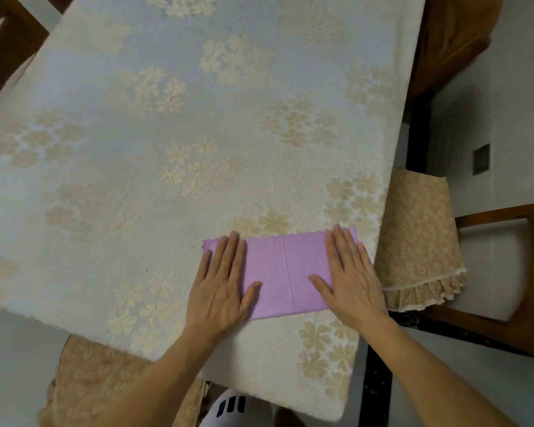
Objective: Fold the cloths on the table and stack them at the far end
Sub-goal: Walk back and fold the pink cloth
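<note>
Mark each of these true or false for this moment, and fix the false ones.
1. Both hands lie flat on the purple cloth. True: the left hand and the right hand press it with straight fingers.
2. The purple cloth sits at the far end of the table. False: it lies near the close edge of the table, toward its right side.
3. A crease runs across the middle of the cloth between the hands. True.
4. A stack of folded cloths already stands at the far end. False: no stack shows there, only the flowered tablecloth.
5. The right hand pinches a corner and lifts it. False: it rests flat, palm down.
</note>
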Demonstrator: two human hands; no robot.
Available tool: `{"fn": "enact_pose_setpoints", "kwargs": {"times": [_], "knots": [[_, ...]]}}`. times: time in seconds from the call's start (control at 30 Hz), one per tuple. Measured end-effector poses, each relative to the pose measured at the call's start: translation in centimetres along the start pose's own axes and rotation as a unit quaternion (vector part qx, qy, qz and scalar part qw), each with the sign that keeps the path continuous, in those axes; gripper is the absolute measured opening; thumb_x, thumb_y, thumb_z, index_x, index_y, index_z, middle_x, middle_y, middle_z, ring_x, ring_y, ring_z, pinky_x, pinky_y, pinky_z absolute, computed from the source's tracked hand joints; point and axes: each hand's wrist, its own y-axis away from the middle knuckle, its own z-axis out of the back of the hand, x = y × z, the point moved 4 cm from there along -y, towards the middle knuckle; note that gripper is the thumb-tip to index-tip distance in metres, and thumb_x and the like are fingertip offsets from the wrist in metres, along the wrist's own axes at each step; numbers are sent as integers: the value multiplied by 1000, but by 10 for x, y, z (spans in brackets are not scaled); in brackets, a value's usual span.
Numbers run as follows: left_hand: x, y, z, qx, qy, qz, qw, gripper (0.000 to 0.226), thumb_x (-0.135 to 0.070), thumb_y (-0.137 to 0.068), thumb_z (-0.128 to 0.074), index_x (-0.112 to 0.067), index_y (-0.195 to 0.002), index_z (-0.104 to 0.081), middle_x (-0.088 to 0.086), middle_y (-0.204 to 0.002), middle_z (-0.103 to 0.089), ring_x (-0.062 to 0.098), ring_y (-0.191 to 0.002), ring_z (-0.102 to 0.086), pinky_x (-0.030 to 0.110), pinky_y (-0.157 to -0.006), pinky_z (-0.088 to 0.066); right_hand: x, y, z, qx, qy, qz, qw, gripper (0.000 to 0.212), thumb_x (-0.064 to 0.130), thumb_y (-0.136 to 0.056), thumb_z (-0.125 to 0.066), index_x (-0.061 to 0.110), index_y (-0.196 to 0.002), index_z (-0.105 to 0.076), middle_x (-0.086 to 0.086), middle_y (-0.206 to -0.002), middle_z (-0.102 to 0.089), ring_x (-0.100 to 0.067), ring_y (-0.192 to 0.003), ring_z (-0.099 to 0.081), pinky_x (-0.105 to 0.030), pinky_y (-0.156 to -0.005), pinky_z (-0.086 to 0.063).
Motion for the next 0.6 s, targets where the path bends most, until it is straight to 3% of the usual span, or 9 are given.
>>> {"fn": "enact_pose_setpoints", "kwargs": {"times": [0.37,0.47,0.6], "knots": [[2,-1,13,10,-8,-19,1000,78,-61,-98,-27,-20,-159,-3,5,-167,2,21,-154,3,48,-122,-5,-5,8,14,15,10,-7,1000,83,65,-100,-17,8,-159,-3,-10,-168,-1,-23,-155,1,-44,-123,-11],[-11,-21,37,-14,-44,-106,993,73,-58,-95,-33,-22,-157,-21,7,-164,-18,27,-151,-17,54,-120,-10,-15,20,32,-7,11,-40,999,77,58,-99,-28,10,-159,-16,-10,-167,-13,-25,-154,-12,-48,-123,-12],[-46,-63,65,-39,-82,-250,964,73,-49,-78,-66,-18,-142,-50,10,-154,-42,31,-141,-41,59,-116,-23,-31,42,54,-46,7,-91,995,67,50,-94,-40,10,-147,-46,-14,-157,-36,-31,-146,-33,-55,-119,-22]]}}
